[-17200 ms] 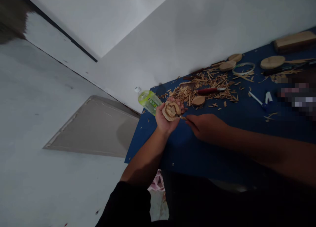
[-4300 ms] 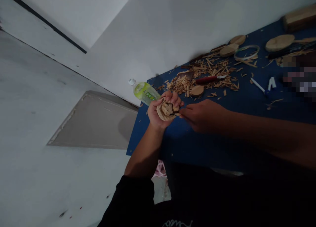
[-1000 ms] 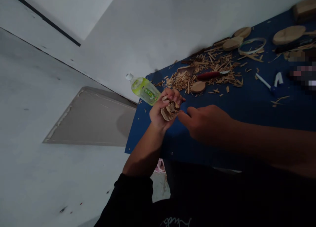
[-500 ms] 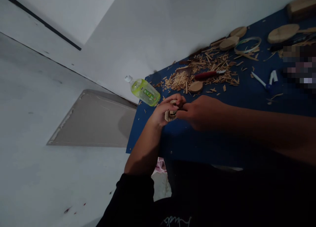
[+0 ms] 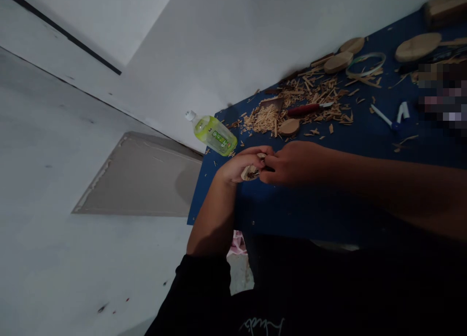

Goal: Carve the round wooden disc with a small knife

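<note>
carved wood piece (image 5: 250, 173) held over the blue surface (image 5: 277, 209)

a green-labelled bottle (image 5: 218, 135), then the left hand (image 5: 237, 166) with fingers grasping the piece; right hand (image 5: 292, 163) fingers clenched against it, any tool hidden; beyond, wood shavings (image 5: 265, 119) and a red-handled knife (image 5: 303, 110).

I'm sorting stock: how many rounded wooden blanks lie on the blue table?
4: a small blank by the red-handled knife, two blanks left of the ring, a larger blank right of it. The pixelated patch may hide more.
</note>
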Motion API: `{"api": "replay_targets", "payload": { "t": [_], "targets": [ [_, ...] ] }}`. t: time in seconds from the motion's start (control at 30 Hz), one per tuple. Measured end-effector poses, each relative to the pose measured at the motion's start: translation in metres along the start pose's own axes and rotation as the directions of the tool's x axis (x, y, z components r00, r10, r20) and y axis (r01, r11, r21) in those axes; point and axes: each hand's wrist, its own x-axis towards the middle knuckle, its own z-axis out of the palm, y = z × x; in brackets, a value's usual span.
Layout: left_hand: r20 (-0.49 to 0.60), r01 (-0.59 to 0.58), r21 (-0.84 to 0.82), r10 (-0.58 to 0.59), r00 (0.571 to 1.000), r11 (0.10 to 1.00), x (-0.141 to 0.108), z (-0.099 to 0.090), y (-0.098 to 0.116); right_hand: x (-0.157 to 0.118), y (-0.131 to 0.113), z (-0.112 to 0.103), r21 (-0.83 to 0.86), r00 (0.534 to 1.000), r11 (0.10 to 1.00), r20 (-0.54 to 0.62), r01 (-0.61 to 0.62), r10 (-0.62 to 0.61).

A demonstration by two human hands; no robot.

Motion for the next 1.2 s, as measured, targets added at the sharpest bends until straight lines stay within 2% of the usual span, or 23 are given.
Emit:
{"api": "replay_targets", "payload": {
  "t": [0.1, 0.17, 0.23, 0.33, 0.43, 0.5, 0.67, 0.8, 0.87, 0.9, 0.97, 1.03, 1.07, 1.1, 1.2],
  "targets": [
    [-0.015, -0.114, -0.064, 0.113, 0.993, 0.991, 0.001, 0.000, 0.002, -0.002, -0.001, 0.000, -0.162, 0.998, 0.985, -0.012, 0.057, -0.060],
    [-0.043, -0.240, -0.127, 0.236, 0.971, 0.962, 0.003, 0.002, 0.003, -0.004, -0.003, 0.002, -0.170, 0.998, 0.985, -0.059, -0.011, 0.001],
    [-0.126, -0.370, -0.178, 0.352, 0.927, 0.912, 0.004, 0.004, 0.003, -0.005, -0.007, 0.005, -0.145, 0.990, 0.984, -0.106, -0.103, 0.088],
    [-0.277, -0.488, -0.214, 0.427, 0.861, 0.846, 0.005, 0.008, 0.003, -0.005, -0.014, 0.011, -0.108, 0.964, 0.973, -0.192, -0.206, 0.183],
    [-0.345, -0.524, -0.227, 0.435, 0.832, 0.821, 0.004, 0.012, 0.002, -0.005, -0.021, 0.014, -0.077, 0.951, 0.968, -0.216, -0.240, 0.219],
    [-0.333, -0.530, -0.224, 0.447, 0.830, 0.818, 0.003, 0.015, 0.002, -0.004, -0.024, 0.014, -0.052, 0.956, 0.969, -0.187, -0.241, 0.228],
    [-0.184, -0.497, -0.136, 0.471, 0.863, 0.857, 0.004, 0.016, 0.001, -0.004, -0.021, 0.001, 0.046, 0.979, 0.982, -0.082, -0.181, 0.184],
    [-0.146, -0.436, -0.059, 0.424, 0.894, 0.898, 0.010, 0.004, -0.004, -0.003, -0.012, -0.009, -0.003, 0.987, 0.988, 0.025, -0.157, 0.157],
    [-0.184, -0.434, 0.009, 0.428, 0.885, 0.901, 0.012, -0.007, -0.006, -0.004, -0.009, -0.010, -0.045, 0.982, 0.983, 0.061, -0.177, 0.179],
    [-0.222, -0.441, 0.081, 0.447, 0.866, 0.894, 0.012, -0.012, -0.007, -0.005, -0.008, -0.010, -0.052, 0.980, 0.981, 0.064, -0.188, 0.191],
    [-0.298, -0.441, 0.321, 0.531, 0.793, 0.838, 0.012, -0.022, -0.008, -0.006, -0.007, -0.008, -0.047, 0.972, 0.972, 0.039, -0.229, 0.231],
    [-0.289, -0.377, 0.595, 0.626, 0.724, 0.710, 0.012, -0.027, -0.010, -0.008, -0.005, -0.005, -0.034, 0.959, 0.958, -0.003, -0.284, 0.284],
    [-0.251, -0.329, 0.698, 0.647, 0.720, 0.636, 0.013, -0.029, -0.012, -0.008, -0.004, -0.002, -0.033, 0.950, 0.949, -0.021, -0.314, 0.313],
    [-0.203, -0.287, 0.769, 0.645, 0.737, 0.571, 0.014, -0.029, -0.014, -0.008, -0.003, 0.000, -0.036, 0.940, 0.939, -0.034, -0.342, 0.341],
    [-0.082, -0.247, 0.849, 0.579, 0.811, 0.467, 0.022, -0.030, -0.019, -0.009, 0.001, 0.007, -0.033, 0.913, 0.914, -0.066, -0.404, 0.402]
  ]
}}
